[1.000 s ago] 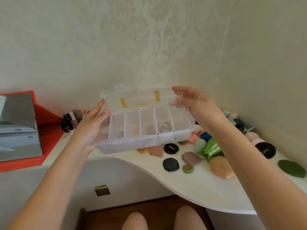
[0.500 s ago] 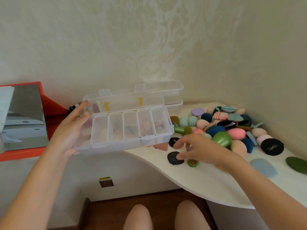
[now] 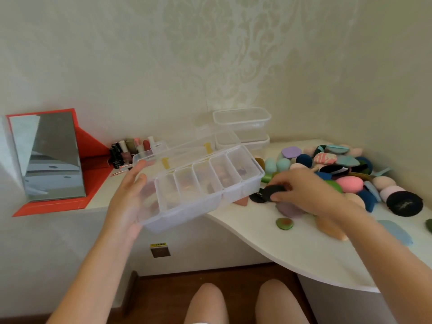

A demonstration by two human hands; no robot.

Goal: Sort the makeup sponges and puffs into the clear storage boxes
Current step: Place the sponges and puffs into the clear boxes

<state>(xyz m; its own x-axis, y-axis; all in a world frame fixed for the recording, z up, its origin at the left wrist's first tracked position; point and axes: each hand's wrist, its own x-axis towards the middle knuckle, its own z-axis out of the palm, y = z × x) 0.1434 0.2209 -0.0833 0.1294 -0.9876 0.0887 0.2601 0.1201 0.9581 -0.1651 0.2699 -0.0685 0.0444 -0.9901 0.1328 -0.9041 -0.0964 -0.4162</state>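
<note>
My left hand [image 3: 131, 197] grips the left end of a clear divided storage box [image 3: 205, 185] and holds it tilted above the white counter's edge, its lid open behind. My right hand [image 3: 301, 190] pinches a black round puff [image 3: 274, 191] just right of the box, low over the counter. Another black puff [image 3: 257, 197] lies beside it. A heap of coloured sponges and puffs [image 3: 339, 169] covers the counter at the right. A mauve puff [image 3: 288, 210] and a small green sponge [image 3: 284, 223] lie under and in front of my right hand.
Two stacked clear boxes [image 3: 242, 127] stand against the back wall. Nail polish bottles [image 3: 127, 152] sit beside a red-framed mirror [image 3: 50, 157] at the left. A large black puff [image 3: 404, 203] and a blue sponge [image 3: 395, 231] lie at the right. My knees show below the curved counter [image 3: 304, 251].
My right hand let go of the box, dropped to the counter and picked up a black puff. The box, now held by my left hand alone, has tilted and moved left.
</note>
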